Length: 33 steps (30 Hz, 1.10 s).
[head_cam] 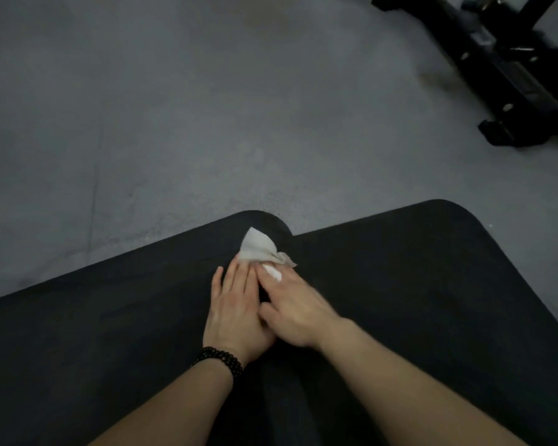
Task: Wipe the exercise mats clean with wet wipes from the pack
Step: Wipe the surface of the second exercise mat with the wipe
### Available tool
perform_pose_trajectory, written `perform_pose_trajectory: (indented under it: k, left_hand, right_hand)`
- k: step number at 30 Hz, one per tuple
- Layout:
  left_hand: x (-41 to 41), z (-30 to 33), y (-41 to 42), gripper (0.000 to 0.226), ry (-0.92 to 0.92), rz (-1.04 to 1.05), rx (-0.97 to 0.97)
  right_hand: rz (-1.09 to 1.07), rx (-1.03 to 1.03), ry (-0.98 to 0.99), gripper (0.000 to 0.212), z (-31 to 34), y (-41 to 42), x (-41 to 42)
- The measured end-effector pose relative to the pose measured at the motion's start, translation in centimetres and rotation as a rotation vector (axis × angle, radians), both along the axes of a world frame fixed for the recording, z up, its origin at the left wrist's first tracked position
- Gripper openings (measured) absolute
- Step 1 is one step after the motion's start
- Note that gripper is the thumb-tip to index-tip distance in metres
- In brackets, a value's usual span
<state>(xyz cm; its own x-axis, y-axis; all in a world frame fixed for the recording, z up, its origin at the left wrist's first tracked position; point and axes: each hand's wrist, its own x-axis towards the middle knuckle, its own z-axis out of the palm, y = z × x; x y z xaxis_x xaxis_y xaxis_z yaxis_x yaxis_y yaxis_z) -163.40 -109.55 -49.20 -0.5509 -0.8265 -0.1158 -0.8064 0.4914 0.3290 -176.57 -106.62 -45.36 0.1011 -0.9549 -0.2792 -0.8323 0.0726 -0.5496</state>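
Two black exercise mats lie side by side on the grey floor: one on the left [94,317] and one on the right [432,268], their rounded far corners meeting near the centre. A crumpled white wet wipe [258,247] lies at the left mat's far corner, by the seam. My left hand [236,313], with a black bead bracelet at the wrist, lies flat with its fingertips pressing the wipe. My right hand [298,312] overlaps it, fingers on the wipe's right edge. The pack of wipes is not in view.
Grey rubber floor [174,123] stretches beyond the mats. Black gym equipment with a metal base frame [509,75] stands at the top right. A small white speck lies on the floor by the right mat's far corner.
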Motion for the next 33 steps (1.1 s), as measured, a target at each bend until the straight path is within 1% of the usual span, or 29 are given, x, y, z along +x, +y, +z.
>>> perform_pose_trajectory:
  k: [1, 3, 4, 5, 6, 7, 8, 11, 12, 14, 15, 17, 19, 21, 22, 25, 27, 28, 30, 32, 33]
  left_hand:
    - [0.2, 0.2, 0.1, 0.098, 0.012, 0.002, 0.006]
    - [1.5, 0.0, 0.6, 0.103, -0.025, 0.013, -0.016]
    - [2.2, -0.2, 1.1, 0.103, -0.057, 0.031, -0.043]
    - [3.0, -0.5, 1.7, 0.101, -0.088, 0.051, -0.061]
    - [3.6, -0.8, 2.2, 0.099, -0.113, 0.063, -0.068]
    - [4.1, -1.0, 2.5, 0.098, -0.127, 0.069, -0.082]
    - [4.1, -1.2, 2.5, 0.097, -0.137, 0.065, -0.105]
    - [3.9, -1.6, 2.3, 0.093, -0.166, 0.037, -0.114]
    - [4.1, -1.7, 2.3, 0.090, -0.166, 0.039, -0.111]
    - [4.2, -1.6, 2.4, 0.089, -0.180, 0.051, -0.089]
    - [4.2, -1.6, 2.4, 0.089, -0.177, 0.057, -0.089]
    - [4.1, -1.6, 2.5, 0.093, -0.156, 0.066, -0.115]
    - [4.1, -1.6, 2.4, 0.098, -0.165, 0.065, -0.116]
    - [4.0, -1.6, 2.4, 0.098, -0.171, 0.066, -0.116]
    - [4.1, -1.6, 2.4, 0.097, -0.173, 0.067, -0.110]
    - [4.1, -1.5, 2.4, 0.094, -0.161, 0.066, -0.092]
    - [4.1, -1.5, 2.4, 0.095, -0.166, 0.063, -0.086]
    - [4.0, -1.5, 2.4, 0.097, -0.169, 0.061, -0.093]
    - [4.0, -1.2, 2.4, 0.100, -0.173, 0.061, -0.088]
    - [3.9, -1.2, 2.2, 0.101, -0.171, 0.065, -0.082]
    - [3.9, -1.2, 2.3, 0.100, -0.171, 0.062, -0.078]
  right_hand:
    - [-0.038, -0.047, 0.017, 0.061, 0.1, 0.1, -0.9]
    - [-0.311, -0.171, 0.129, 0.053, 0.3, -0.1, -4.2]
    - [-0.455, -0.193, 0.205, 0.053, 0.4, -0.1, -6.0]
    - [-0.565, -0.158, 0.259, 0.056, 0.4, -0.1, -7.4]
    - [-0.630, -0.089, 0.258, 0.058, 0.4, 0.1, -7.9]
    - [-0.626, -0.035, 0.221, 0.061, 0.0, -0.1, -7.6]
    - [-0.552, -0.016, 0.191, 0.064, -0.4, -0.2, -6.5]
    - [-0.201, -0.048, 0.121, 0.071, -1.2, 0.9, -0.8]
    - [-0.119, -0.051, 0.083, 0.071, -0.9, 1.7, 0.8]
    - [-0.060, -0.051, 0.032, 0.067, 0.0, 3.2, 2.1]
    - [-0.096, -0.082, 0.060, 0.064, 0.1, 3.5, 1.7]
    - [-0.224, -0.121, 0.206, 0.059, -0.2, 2.8, 0.0]
    - [-0.281, -0.002, 0.305, 0.063, -1.1, 1.3, -1.3]
    - [-0.224, 0.068, 0.367, 0.071, -2.2, 0.7, -1.0]
    - [-0.181, 0.038, 0.383, 0.071, -2.6, 0.7, -0.5]
    - [-0.055, -0.058, 0.350, 0.064, -2.6, 1.1, 1.1]
    - [-0.055, -0.129, 0.383, 0.062, -2.6, 0.8, 0.7]
    - [-0.101, -0.153, 0.412, 0.062, -2.7, 0.5, 0.1]
    - [-0.292, -0.146, 0.423, 0.060, -2.8, -0.2, -1.4]
    - [-0.474, -0.069, 0.391, 0.062, -2.9, 0.0, -2.7]
    - [-0.487, -0.048, 0.372, 0.065, -2.8, 0.5, -2.3]
